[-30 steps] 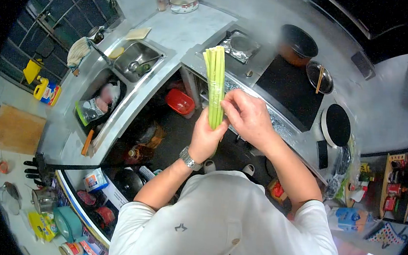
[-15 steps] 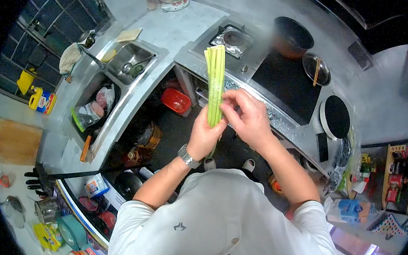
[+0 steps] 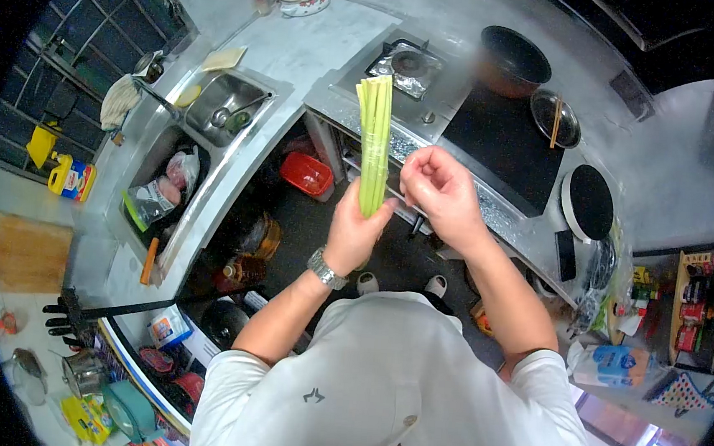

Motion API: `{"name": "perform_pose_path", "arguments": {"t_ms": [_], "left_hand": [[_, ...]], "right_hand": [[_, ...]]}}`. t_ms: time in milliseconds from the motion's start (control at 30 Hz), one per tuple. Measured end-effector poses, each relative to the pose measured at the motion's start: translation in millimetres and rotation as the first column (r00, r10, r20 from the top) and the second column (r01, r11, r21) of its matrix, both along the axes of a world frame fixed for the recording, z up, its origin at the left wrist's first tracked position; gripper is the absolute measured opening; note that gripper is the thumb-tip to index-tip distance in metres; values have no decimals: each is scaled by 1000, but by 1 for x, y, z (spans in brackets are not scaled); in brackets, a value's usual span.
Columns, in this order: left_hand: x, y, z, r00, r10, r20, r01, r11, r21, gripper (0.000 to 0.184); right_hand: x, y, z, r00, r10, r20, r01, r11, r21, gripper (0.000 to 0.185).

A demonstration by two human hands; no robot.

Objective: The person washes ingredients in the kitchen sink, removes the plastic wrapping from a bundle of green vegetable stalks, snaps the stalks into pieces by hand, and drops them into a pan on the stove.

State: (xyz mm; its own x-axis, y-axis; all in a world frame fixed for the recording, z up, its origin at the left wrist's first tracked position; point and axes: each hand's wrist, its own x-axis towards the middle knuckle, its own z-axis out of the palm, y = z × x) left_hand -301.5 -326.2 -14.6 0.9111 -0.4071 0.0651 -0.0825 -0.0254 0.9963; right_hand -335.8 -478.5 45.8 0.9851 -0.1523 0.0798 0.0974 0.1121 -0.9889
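The pale counter [image 3: 346, 38] bends around me, its front edge well apart from my hands, and over the dark floor [image 3: 322, 237] I have open room below them. Beyond the counter's right-hand edge lies the flat black panel [image 3: 501, 155]. The sink [image 3: 225, 91] has two basins; plastic bags [image 3: 158, 199] with pinkish contents fill the nearer one. The dark wok [image 3: 515, 59] sits behind the panel, and the red tub [image 3: 306, 175] stands low, its inside too dim to read. My left hand [image 3: 355, 227] is wrapped around the lower end of the upright green stalks [image 3: 373, 140], just in front of the counter edge. My right hand [image 3: 439, 188] is just beside them, apart, fingers curled and thumb near forefinger; whether they pinch anything I cannot tell. Chopsticks [image 3: 556, 123] lie across the round dish [image 3: 542, 112].
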Motion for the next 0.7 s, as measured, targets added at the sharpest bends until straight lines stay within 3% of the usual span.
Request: {"name": "perform_pose_path", "arguments": {"t_ms": [67, 100, 133, 167, 200, 267, 300, 367, 467, 600, 633, 700], "left_hand": [[-2, 3, 11, 973, -44, -226, 45, 999, -1, 27], [-2, 3, 11, 973, -44, -227, 45, 999, -1, 27], [-1, 3, 9, 975, -50, -218, 49, 999, -8, 28], [0, 2, 7, 976, -56, -211, 54, 998, -16, 29], [0, 2, 1, 975, -55, -214, 53, 998, -17, 29], [1, -2, -15, 997, -24, -67, 22, 999, -25, 32], [-1, -8, -19, 1000, 1, 3, -1, 990, -141, 38], [1, -2, -16, 994, -22, 107, 29, 997, -70, 41], [0, -1, -10, 995, -21, 102, 18, 999, 29, 37], [6, 1, -14, 993, -49, 103, 33, 987, 156, 36], [7, -1, -14, 982, -43, 182, 21, 992, 125, 35], [7, -3, -10, 992, -40, 123, 29, 995, 91, 35]], "right_hand": [[3, -4, -4, 998, -64, 8, 65, 994, -90, 8], [3, -4, -3, 975, -113, 190, 184, 891, -415, 9], [4, -4, -2, 924, -91, 372, 333, 673, -661, 10], [2, -1, 2, 919, -47, 391, 333, 624, -707, 16], [4, 2, 3, 921, -47, 387, 330, 624, -709, 16], [5, 7, 5, 851, 114, 513, 419, 441, -793, 19], [6, 9, 2, 850, 125, 511, 424, 411, -807, 20], [7, 8, 4, 855, 166, 491, 432, 297, -852, 21], [12, 4, -1, 821, 226, 524, 432, 353, -830, 12], [13, -1, -3, 829, 252, 498, 416, 318, -852, 12], [14, -1, -4, 823, 262, 504, 423, 309, -852, 12], [14, -3, -7, 834, 228, 503, 419, 333, -845, 13]]}}
